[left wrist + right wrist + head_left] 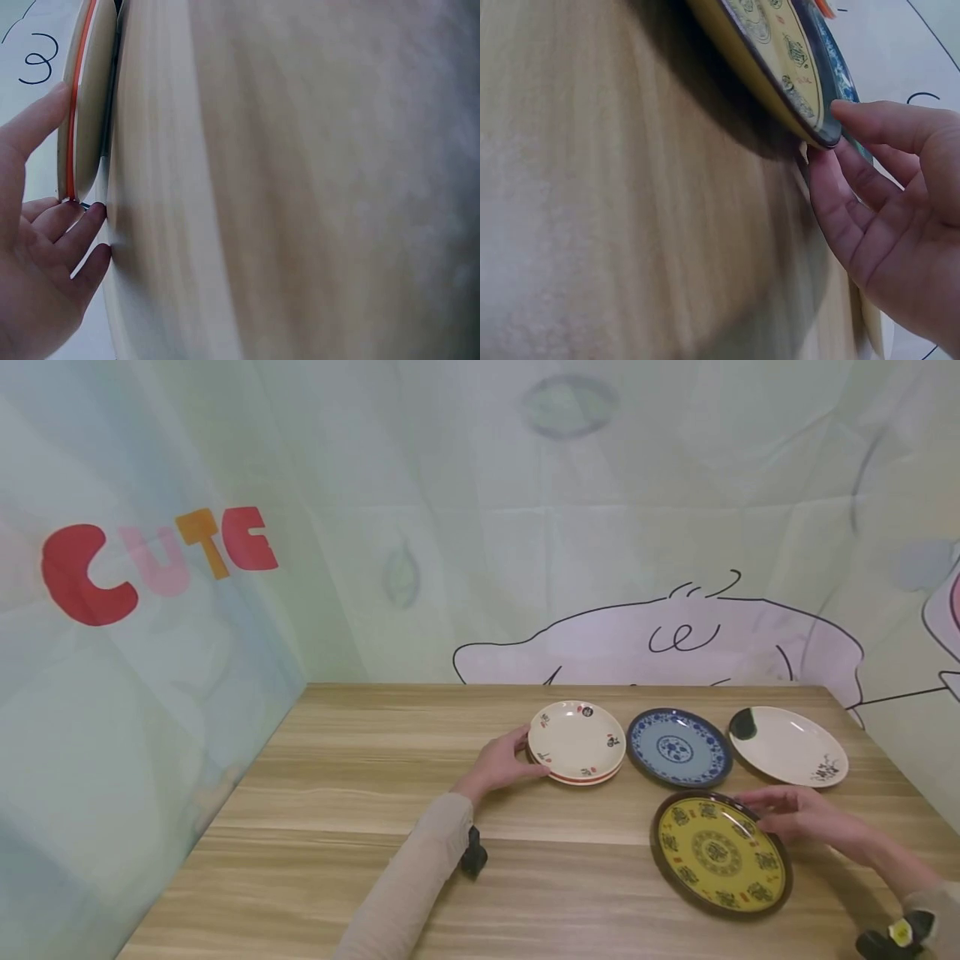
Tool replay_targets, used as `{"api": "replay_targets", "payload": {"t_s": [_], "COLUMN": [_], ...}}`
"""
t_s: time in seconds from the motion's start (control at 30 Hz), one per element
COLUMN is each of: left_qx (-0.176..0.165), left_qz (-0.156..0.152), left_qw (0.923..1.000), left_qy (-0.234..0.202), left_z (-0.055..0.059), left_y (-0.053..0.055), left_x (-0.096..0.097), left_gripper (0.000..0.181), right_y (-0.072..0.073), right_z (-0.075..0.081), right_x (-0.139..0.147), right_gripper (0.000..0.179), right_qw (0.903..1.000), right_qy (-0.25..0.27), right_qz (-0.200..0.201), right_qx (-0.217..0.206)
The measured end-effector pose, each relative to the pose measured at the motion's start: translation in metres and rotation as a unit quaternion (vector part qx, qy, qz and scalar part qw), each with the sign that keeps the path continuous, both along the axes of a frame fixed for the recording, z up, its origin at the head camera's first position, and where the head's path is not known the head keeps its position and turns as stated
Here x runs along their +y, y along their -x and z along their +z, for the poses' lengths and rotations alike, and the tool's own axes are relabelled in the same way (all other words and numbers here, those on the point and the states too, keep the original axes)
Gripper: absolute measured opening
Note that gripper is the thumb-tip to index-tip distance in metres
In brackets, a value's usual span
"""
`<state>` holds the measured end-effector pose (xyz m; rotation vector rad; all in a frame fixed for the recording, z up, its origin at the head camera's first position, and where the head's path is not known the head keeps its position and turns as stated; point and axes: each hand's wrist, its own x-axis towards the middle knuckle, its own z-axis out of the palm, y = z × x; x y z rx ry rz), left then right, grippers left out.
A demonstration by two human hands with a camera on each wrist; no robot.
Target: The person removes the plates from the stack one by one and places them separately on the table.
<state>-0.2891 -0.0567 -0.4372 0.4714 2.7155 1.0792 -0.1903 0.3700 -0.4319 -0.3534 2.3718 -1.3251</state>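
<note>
In the head view my left hand (506,764) holds the left side of two stacked white plates (576,739) with small red and black motifs. The left wrist view has its thumb on the red-lined rim (73,127) and the fingers around the edge. A yellow plate (716,852) with a dark brown rim and dark motifs is pinched at its upper right edge by my right hand (806,817). Seen from the right wrist, the thumb lies over that rim (826,124), fingers beneath. The yellow plate tilts above the wooden table, casting a shadow below.
Behind the yellow plate lies a blue floral plate (678,747), close beside the white stack. Farther right is a white oval plate (787,746) with a dark green patch. The wooden table (360,777) ends at a printed cloth backdrop (420,527) behind and to the left.
</note>
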Motion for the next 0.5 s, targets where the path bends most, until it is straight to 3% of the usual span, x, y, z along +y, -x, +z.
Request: {"api": "replay_targets", "payload": {"t_s": [0.5], "left_qx": [0.001], "left_qz": [-0.002], "left_qw": [1.0], "left_qy": [-0.005], "left_z": [0.0], "left_y": [-0.001], "left_x": [0.0], "left_gripper": [0.086], "right_y": [0.018], "right_z": [0.024], "right_x": [-0.011], "right_gripper": [0.055], "right_qw": [0.9994], "right_qy": [-0.016], "right_qz": [-0.027], "right_qx": [0.012]}}
